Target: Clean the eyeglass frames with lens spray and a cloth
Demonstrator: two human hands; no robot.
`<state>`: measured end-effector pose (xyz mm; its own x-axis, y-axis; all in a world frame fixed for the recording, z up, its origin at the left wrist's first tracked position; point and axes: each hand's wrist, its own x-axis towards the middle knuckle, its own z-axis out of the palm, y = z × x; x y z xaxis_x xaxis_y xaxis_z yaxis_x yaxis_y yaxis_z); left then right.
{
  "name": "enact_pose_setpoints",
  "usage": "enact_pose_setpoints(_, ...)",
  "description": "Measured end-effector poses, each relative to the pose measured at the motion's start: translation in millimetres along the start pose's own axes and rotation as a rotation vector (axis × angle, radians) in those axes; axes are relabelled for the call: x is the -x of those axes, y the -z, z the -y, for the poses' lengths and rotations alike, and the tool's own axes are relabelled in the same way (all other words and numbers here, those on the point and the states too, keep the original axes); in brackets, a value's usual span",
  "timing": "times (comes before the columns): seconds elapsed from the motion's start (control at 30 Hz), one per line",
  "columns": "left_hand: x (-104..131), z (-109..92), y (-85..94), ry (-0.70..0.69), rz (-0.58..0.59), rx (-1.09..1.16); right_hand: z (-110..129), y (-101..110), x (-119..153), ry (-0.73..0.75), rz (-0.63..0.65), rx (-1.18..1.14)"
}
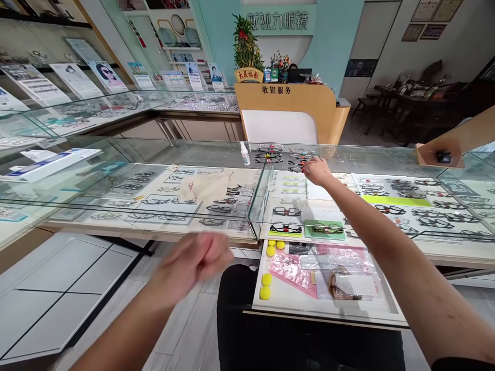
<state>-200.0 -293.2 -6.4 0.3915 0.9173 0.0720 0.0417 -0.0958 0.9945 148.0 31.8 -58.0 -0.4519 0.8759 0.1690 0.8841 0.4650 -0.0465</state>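
My right hand (317, 171) reaches over the glass counter, its fingers bent at the right-hand stack of eyeglasses (300, 153); whether they grip a pair is hidden. Beside it lies another stack of glasses (268, 154), and a white spray bottle (245, 154) stands to the left of that. My left hand (197, 260), blurred by motion, is raised in front of the counter with its fingers curled; what it holds, if anything, cannot be made out. A cream cloth (204, 187) lies on the counter beyond it.
An open drawer (325, 309) juts out over my lap, holding yellow round cases (265, 292), pink packets (294, 270) and plastic bags. The glass display case (255, 226) has raised edges and holds many glasses. A wooden cashier desk (286, 95) stands behind.
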Motion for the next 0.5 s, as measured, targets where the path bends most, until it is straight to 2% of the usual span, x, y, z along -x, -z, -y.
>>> enact_pose_setpoints(0.1, -51, 23, 12.5, 0.111, -0.223, -0.202, 6, 18, 27, 0.057, -0.070, -0.097)
enact_pose_setpoints(0.17, -87, 43, 27.4, 0.146, -0.244, -0.374, 18, 37, 60, 0.177, -0.134, -0.247)
enact_pose_setpoints(0.23, -117, 62, 44.0, 0.112, -0.342, -0.611, 35, 58, 104, 0.339, -0.115, -0.419)
enact_pose_setpoints(0.3, -140, 78, 57.4, 0.098, -0.420, -0.814, 57, 74, 155, 0.443, 0.014, -0.602)
enact_pose_setpoints(0.37, -158, 89, 64.9, 0.150, -0.475, -0.959, 76, 78, 205, 0.501, 0.198, -0.714)
enact_pose_setpoints(0.43, -171, 98, 67.3, 0.202, -0.519, -1.057, 86, 66, 244, 0.486, 0.345, -0.739)
enact_pose_setpoints(0.5, -180, 105, 67.1, 0.208, -0.543, -1.134, 83, 41, 268, 0.427, 0.440, -0.707)
